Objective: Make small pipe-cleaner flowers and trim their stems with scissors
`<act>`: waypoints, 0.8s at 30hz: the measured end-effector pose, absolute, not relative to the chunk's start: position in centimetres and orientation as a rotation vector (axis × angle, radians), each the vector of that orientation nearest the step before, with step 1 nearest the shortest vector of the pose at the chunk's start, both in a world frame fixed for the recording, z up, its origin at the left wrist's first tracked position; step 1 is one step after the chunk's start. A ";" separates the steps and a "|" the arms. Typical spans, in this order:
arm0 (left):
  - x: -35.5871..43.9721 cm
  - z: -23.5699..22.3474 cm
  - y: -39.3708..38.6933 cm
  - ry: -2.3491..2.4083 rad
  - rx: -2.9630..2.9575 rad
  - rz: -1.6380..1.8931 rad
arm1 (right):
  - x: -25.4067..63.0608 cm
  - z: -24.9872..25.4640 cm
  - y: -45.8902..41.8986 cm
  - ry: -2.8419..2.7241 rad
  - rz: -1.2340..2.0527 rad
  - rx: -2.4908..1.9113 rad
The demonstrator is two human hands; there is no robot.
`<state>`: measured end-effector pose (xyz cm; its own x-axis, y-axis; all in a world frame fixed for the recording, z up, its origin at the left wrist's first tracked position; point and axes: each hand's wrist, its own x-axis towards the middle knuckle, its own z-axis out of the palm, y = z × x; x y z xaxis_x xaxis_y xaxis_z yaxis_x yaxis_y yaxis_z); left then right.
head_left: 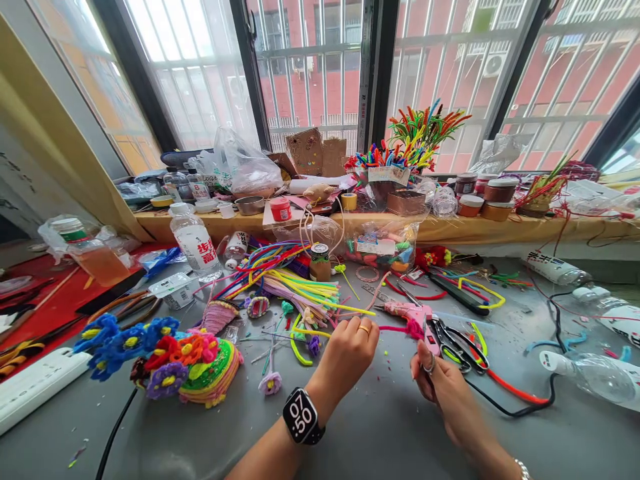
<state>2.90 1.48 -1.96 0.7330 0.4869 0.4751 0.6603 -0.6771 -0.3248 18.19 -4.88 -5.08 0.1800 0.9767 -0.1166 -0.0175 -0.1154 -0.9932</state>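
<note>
So the left hand (354, 341) was pinched on a magenta pipe cleaner (393, 328), probably steadying it; right hand (447, 385) curled, couldn't tell around what.

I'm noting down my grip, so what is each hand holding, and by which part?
Your left hand seems to pinch the pink pipe cleaner by its straight end. Whether your right hand holds anything, I can't tell.

A fuzzy magenta stem (409, 328) runs sideways, right end bunched.
</note>
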 end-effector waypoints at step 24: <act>2.2 -0.7 1.8 -2.338 -2.955 -2.517 | 16.8 -3.8 -6.3 -1.967 1.166 -1.265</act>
<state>2.16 1.76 -0.68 0.3218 0.9434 -0.0802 -0.1492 0.1341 0.9797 16.84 -6.27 -3.80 -0.4270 0.9040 -0.0228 0.4543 0.1927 -0.8698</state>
